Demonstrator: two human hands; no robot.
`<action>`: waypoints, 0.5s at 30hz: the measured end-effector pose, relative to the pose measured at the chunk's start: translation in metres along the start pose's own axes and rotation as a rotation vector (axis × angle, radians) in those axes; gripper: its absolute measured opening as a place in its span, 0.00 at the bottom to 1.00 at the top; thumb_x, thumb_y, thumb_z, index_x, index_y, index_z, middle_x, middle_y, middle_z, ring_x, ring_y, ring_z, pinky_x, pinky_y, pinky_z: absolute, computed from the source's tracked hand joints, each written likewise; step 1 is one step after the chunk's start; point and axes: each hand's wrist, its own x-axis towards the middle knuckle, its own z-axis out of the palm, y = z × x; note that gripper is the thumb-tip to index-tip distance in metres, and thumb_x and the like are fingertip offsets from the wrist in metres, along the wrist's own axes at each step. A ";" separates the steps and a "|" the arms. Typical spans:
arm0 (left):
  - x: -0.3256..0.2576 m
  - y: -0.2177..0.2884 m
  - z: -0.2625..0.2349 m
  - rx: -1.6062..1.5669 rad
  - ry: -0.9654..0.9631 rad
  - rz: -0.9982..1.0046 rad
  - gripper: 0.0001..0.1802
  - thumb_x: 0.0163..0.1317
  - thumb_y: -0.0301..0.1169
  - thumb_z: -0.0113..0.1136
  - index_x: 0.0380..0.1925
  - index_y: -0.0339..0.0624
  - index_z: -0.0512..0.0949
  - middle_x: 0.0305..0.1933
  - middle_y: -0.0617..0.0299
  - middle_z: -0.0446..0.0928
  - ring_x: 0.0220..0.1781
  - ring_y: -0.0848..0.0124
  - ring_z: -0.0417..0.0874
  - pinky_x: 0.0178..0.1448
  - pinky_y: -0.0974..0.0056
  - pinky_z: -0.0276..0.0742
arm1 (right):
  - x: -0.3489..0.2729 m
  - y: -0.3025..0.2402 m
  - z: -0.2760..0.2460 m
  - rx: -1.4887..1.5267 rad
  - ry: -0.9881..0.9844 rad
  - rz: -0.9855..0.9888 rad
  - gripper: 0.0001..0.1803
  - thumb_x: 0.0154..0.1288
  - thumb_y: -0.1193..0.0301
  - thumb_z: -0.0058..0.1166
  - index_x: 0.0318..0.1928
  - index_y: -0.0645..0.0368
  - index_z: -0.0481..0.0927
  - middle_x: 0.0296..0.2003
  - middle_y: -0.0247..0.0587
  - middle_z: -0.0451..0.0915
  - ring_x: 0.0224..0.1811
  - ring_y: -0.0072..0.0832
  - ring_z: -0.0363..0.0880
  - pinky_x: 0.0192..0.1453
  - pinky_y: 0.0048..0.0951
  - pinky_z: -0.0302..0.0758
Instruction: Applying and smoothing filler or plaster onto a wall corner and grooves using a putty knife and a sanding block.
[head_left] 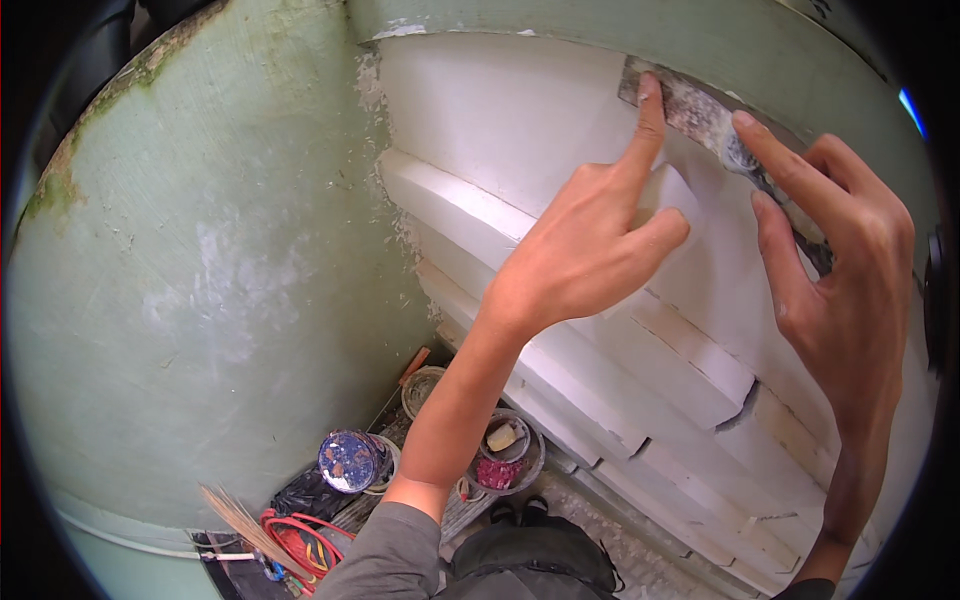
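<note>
Pressing the putty knife (700, 115) flat against the white moulded wall (520, 130), your right hand (850, 270) grips its handle while your left hand (590, 250) lays its forefinger on the blade's upper end. Far below the wall sit paint tins (352, 460).

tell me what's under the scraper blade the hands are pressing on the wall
The putty knife lies flat against the white moulded wall, left hand fingertip on one end, right hand on the handle end. White plaster shows around it; the patch directly beneath is covered.
</note>
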 end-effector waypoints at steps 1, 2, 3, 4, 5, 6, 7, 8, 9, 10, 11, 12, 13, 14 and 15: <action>0.000 -0.001 0.001 0.005 0.011 -0.007 0.56 0.59 0.34 0.54 0.85 0.40 0.38 0.51 0.32 0.85 0.55 0.41 0.85 0.70 0.55 0.72 | 0.000 0.003 0.004 0.014 0.003 -0.001 0.31 0.59 0.86 0.61 0.64 0.56 0.86 0.31 0.47 0.75 0.29 0.40 0.72 0.37 0.39 0.72; 0.000 -0.002 0.003 0.010 0.021 -0.015 0.56 0.59 0.34 0.54 0.85 0.40 0.38 0.52 0.32 0.85 0.57 0.40 0.85 0.71 0.55 0.72 | -0.001 0.005 0.006 0.027 0.006 -0.001 0.31 0.59 0.86 0.61 0.64 0.55 0.85 0.31 0.48 0.75 0.29 0.40 0.73 0.37 0.39 0.72; -0.001 -0.004 0.007 0.008 0.016 -0.012 0.56 0.59 0.34 0.54 0.85 0.40 0.38 0.52 0.32 0.85 0.57 0.40 0.85 0.71 0.55 0.72 | -0.005 0.006 0.005 0.023 0.006 0.003 0.31 0.59 0.86 0.61 0.64 0.55 0.85 0.31 0.48 0.75 0.29 0.40 0.73 0.37 0.39 0.72; -0.002 -0.006 0.011 0.026 0.042 0.019 0.56 0.59 0.34 0.55 0.85 0.40 0.38 0.53 0.32 0.84 0.59 0.40 0.84 0.71 0.55 0.72 | -0.006 0.005 0.005 0.033 -0.001 0.013 0.31 0.59 0.85 0.61 0.65 0.55 0.85 0.31 0.48 0.75 0.29 0.40 0.73 0.37 0.39 0.72; -0.002 -0.009 0.013 0.043 0.069 0.050 0.56 0.59 0.34 0.55 0.85 0.40 0.38 0.54 0.32 0.84 0.61 0.39 0.84 0.71 0.55 0.72 | -0.007 0.004 0.006 0.043 -0.009 0.023 0.31 0.60 0.85 0.61 0.65 0.55 0.85 0.31 0.48 0.75 0.30 0.41 0.73 0.38 0.40 0.72; 0.000 -0.011 0.011 0.043 0.069 0.052 0.56 0.59 0.34 0.55 0.85 0.40 0.38 0.54 0.32 0.84 0.61 0.39 0.84 0.71 0.55 0.72 | -0.005 0.005 0.011 0.041 -0.008 0.023 0.31 0.60 0.85 0.61 0.65 0.55 0.85 0.31 0.48 0.75 0.30 0.41 0.73 0.38 0.40 0.72; 0.001 -0.013 0.007 0.013 0.083 0.043 0.57 0.59 0.34 0.55 0.85 0.40 0.38 0.55 0.31 0.84 0.62 0.38 0.83 0.73 0.54 0.71 | 0.001 0.002 0.017 0.013 0.008 -0.013 0.31 0.60 0.85 0.61 0.65 0.55 0.85 0.30 0.48 0.75 0.30 0.40 0.73 0.38 0.39 0.72; 0.002 -0.015 0.004 -0.017 0.098 0.034 0.57 0.59 0.34 0.55 0.85 0.39 0.37 0.55 0.30 0.83 0.64 0.36 0.81 0.74 0.53 0.70 | 0.005 0.000 0.021 -0.016 0.024 -0.050 0.31 0.60 0.85 0.61 0.65 0.54 0.85 0.30 0.47 0.75 0.30 0.39 0.73 0.37 0.39 0.72; 0.003 -0.015 0.002 -0.020 0.099 0.032 0.57 0.59 0.34 0.55 0.85 0.39 0.37 0.55 0.30 0.83 0.64 0.36 0.81 0.74 0.53 0.70 | 0.005 -0.002 0.021 -0.015 0.020 -0.051 0.31 0.60 0.85 0.61 0.65 0.54 0.85 0.30 0.47 0.75 0.30 0.39 0.73 0.37 0.39 0.72; 0.003 -0.014 -0.002 -0.031 0.082 0.022 0.57 0.59 0.35 0.55 0.85 0.39 0.37 0.56 0.30 0.83 0.64 0.36 0.81 0.75 0.53 0.70 | 0.006 -0.004 0.023 -0.029 0.035 -0.051 0.31 0.61 0.85 0.61 0.65 0.54 0.85 0.30 0.47 0.75 0.29 0.39 0.73 0.37 0.39 0.73; 0.003 -0.014 -0.006 -0.042 0.067 0.013 0.57 0.60 0.35 0.55 0.85 0.38 0.36 0.56 0.29 0.83 0.64 0.35 0.81 0.75 0.52 0.69 | 0.008 -0.006 0.025 -0.043 0.050 -0.052 0.30 0.61 0.85 0.61 0.65 0.54 0.86 0.30 0.47 0.74 0.29 0.39 0.73 0.37 0.39 0.73; 0.000 -0.014 -0.007 -0.037 0.076 0.005 0.57 0.60 0.35 0.55 0.85 0.38 0.36 0.56 0.29 0.83 0.64 0.35 0.81 0.75 0.52 0.69 | 0.005 -0.009 0.024 -0.032 0.051 -0.060 0.30 0.61 0.85 0.61 0.65 0.54 0.86 0.30 0.47 0.74 0.29 0.39 0.73 0.37 0.39 0.73; -0.002 -0.014 -0.005 0.012 0.054 0.045 0.56 0.60 0.35 0.55 0.84 0.37 0.37 0.56 0.30 0.83 0.64 0.35 0.81 0.75 0.52 0.69 | 0.001 -0.014 0.018 -0.004 0.051 0.000 0.29 0.62 0.85 0.61 0.64 0.55 0.86 0.30 0.48 0.75 0.30 0.40 0.73 0.37 0.39 0.73; -0.003 -0.014 -0.002 0.063 0.030 0.085 0.56 0.60 0.35 0.54 0.84 0.36 0.37 0.56 0.30 0.83 0.64 0.35 0.82 0.75 0.53 0.70 | 0.000 -0.018 0.015 0.025 0.050 0.061 0.29 0.62 0.85 0.60 0.64 0.55 0.86 0.30 0.48 0.75 0.30 0.41 0.74 0.38 0.40 0.73; -0.002 -0.016 0.001 0.042 0.024 0.089 0.55 0.61 0.36 0.54 0.84 0.35 0.39 0.54 0.31 0.84 0.63 0.38 0.83 0.75 0.54 0.70 | 0.001 -0.019 0.012 0.082 0.019 0.129 0.28 0.62 0.84 0.61 0.64 0.56 0.86 0.31 0.49 0.76 0.30 0.41 0.74 0.38 0.39 0.72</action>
